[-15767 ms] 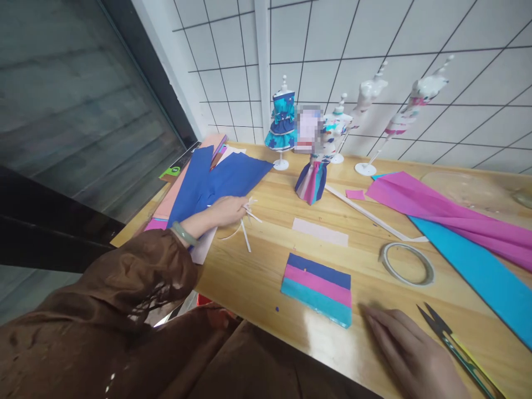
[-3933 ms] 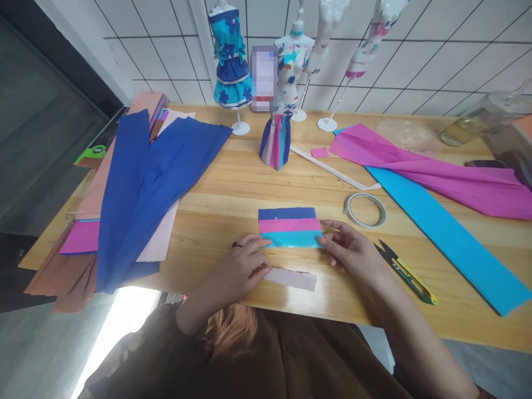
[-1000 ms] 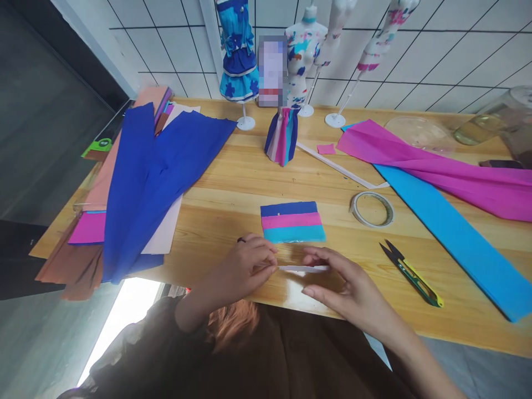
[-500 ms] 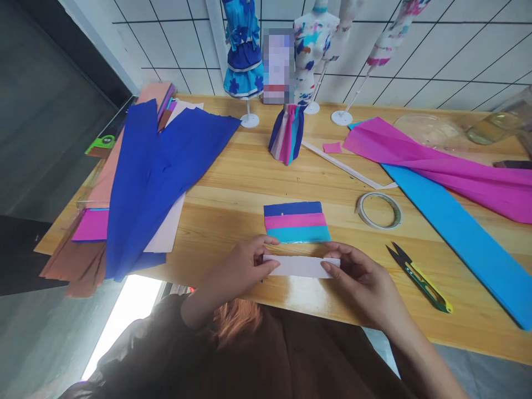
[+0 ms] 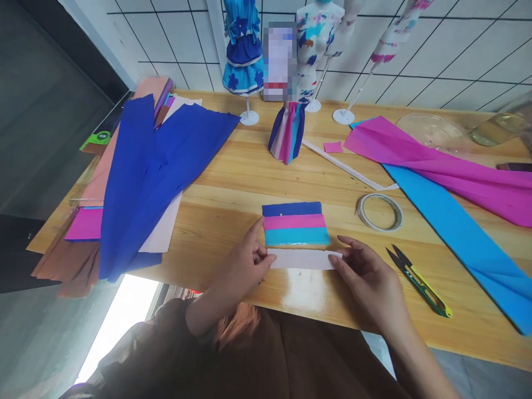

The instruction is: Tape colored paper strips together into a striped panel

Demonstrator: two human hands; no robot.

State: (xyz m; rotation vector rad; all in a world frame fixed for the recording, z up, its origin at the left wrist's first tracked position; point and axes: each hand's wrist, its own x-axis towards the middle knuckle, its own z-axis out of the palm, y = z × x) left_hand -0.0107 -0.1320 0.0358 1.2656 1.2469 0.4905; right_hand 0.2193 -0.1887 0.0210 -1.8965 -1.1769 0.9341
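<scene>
A white paper strip stretches level between my two hands. My left hand pinches its left end, with the index finger reaching out to the left edge of the striped piece. My right hand grips the right end between thumb and fingers. Just beyond the strip lies a small striped sheet in dark blue, pink and turquoise bands, flat on the wooden table. Between strip and sheet only a narrow gap shows.
To the right are a tape roll, thread snips, a blue folded sheet and magenta paper. Dark blue paper covers a stack at left. Behind stand a small mannequin with a striped skirt and a blue-dressed mannequin.
Both hands have moved the white strip slightly away from me, nearer the striped sheet. My left index finger has stretched out to that sheet's edge.
</scene>
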